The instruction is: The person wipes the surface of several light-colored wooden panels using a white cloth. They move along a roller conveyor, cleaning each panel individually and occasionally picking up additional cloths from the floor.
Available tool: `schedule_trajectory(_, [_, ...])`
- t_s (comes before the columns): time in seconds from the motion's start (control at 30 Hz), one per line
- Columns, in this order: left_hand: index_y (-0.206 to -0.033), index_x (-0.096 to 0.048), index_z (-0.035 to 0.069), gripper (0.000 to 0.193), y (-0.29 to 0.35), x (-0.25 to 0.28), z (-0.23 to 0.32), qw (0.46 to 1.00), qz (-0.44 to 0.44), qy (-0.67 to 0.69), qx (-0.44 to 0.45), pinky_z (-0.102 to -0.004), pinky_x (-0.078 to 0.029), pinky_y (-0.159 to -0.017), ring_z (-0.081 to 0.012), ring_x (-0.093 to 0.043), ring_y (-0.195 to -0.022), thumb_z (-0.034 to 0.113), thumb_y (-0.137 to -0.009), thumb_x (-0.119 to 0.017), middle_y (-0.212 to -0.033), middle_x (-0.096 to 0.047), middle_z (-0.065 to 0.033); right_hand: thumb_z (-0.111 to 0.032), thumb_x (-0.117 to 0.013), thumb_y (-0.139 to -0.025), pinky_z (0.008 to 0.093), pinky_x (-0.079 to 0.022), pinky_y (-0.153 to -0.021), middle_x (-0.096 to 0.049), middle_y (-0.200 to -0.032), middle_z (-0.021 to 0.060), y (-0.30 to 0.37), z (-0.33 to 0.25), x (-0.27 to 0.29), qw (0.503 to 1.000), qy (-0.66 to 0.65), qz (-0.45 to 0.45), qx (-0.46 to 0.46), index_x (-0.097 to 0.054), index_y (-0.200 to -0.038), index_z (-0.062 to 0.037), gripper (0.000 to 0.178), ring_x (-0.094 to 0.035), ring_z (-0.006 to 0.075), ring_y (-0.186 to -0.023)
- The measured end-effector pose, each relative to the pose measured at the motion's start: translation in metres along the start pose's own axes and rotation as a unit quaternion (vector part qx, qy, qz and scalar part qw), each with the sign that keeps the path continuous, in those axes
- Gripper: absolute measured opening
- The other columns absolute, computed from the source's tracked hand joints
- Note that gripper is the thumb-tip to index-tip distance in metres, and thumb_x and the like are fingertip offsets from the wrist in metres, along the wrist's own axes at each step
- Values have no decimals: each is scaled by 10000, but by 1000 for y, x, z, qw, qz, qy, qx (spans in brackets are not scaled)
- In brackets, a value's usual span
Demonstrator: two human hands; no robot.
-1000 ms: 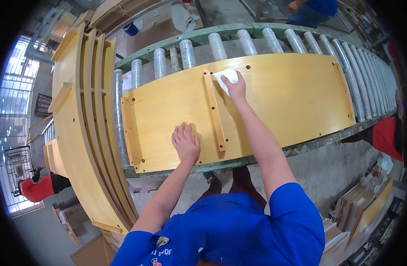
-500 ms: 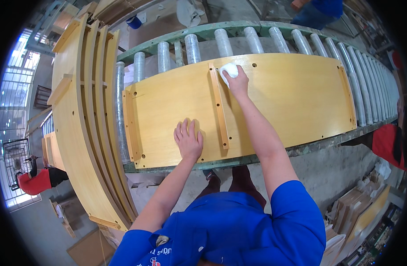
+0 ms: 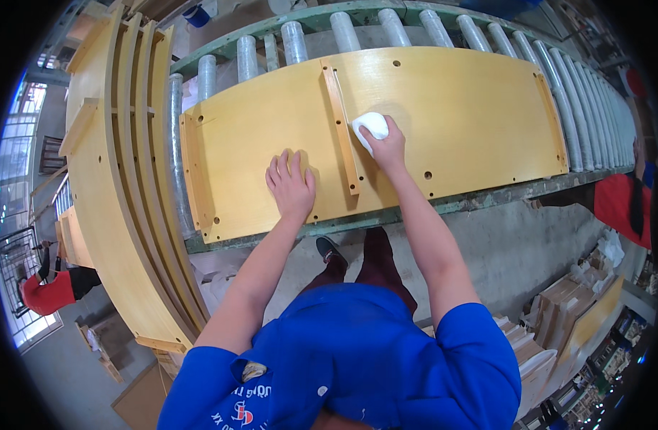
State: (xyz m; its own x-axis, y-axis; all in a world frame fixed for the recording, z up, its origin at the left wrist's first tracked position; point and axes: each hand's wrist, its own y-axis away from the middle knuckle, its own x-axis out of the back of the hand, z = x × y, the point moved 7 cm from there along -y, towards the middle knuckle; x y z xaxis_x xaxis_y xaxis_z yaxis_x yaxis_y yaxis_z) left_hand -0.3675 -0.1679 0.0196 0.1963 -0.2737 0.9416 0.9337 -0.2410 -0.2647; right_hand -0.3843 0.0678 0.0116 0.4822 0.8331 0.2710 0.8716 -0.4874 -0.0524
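A long yellow wooden panel (image 3: 472, 107) lies flat on the roller conveyor. Wooden strips run across both its ends, and a middle strip (image 3: 340, 129) crosses it between my hands; small dark holes dot the board. My right hand (image 3: 387, 145) is closed around a wadded white cloth (image 3: 372, 127), pressed to the panel just right of the middle strip. Left of that strip, my left hand (image 3: 291, 188) rests flat on the board with its fingers spread, holding nothing.
Beneath the panel runs a green-framed conveyor with wrapped rollers (image 3: 294, 43). Several similar panels (image 3: 103, 172) stand on edge at my left. People in red work at the far left (image 3: 49, 290) and right (image 3: 622, 208). Stacked cardboard (image 3: 562, 301) sits at lower right.
My right hand has drawn the cloth from near the panel's far edge toward me, along the middle strip. The left hand stays flat on the board; the whole view has shifted.
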Motion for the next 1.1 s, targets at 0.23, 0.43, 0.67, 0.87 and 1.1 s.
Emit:
schedule_trajectory(0.23, [-1248,-487,95,431,3,-1,-3,1000,2,-6,4,-474,-236,-1051,-330,-336,-1246,254,-850,-528,-1309,-428,-134,-253,-749,-749,343,-506,-713,-666,-878,157,69,0,28,999,25,-22,-15,-596,-982,-3,375,-659,251,-816])
schedule_trajectory(0.43, [-1254,-484,105,430,4,-3,-3,1000,-4,-7,12,-468,-227,-1058,-320,-329,-1254,266,-856,-519,-1319,-422,-124,-209,-748,-759,321,-505,-697,-672,-859,137,109,-4,45,999,14,-20,-36,-602,-974,-13,326,-660,211,-795])
schedule_trajectory(0.67, [-1259,-474,100,438,2,-6,-2,1000,-9,3,22,-476,-222,-1061,-329,-323,-1257,270,-858,-519,-1324,-414,-128,-213,-753,-755,326,-506,-700,-669,-865,140,108,-10,51,998,49,-23,-15,-605,-973,-19,327,-660,231,-794])
schedule_trajectory(0.87, [-1300,-438,105,465,-1,-10,-4,998,-43,-13,33,-496,-184,-1095,-356,-271,-1308,305,-881,-458,-1371,-363,-153,-152,-728,-762,319,-491,-787,-641,-978,126,92,-6,61,996,-20,-71,-41,-589,-1096,-25,383,-638,243,-897])
schedule_trajectory(1.1, [-1313,-439,102,485,5,-6,-4,994,-80,15,69,-509,-151,-1110,-355,-243,-1330,336,-888,-438,-1409,-334,-144,-390,-461,-933,202,-373,-345,-589,-1046,196,64,-49,11,742,-537,-241,-320,-387,-1331,-110,493,-580,173,-599])
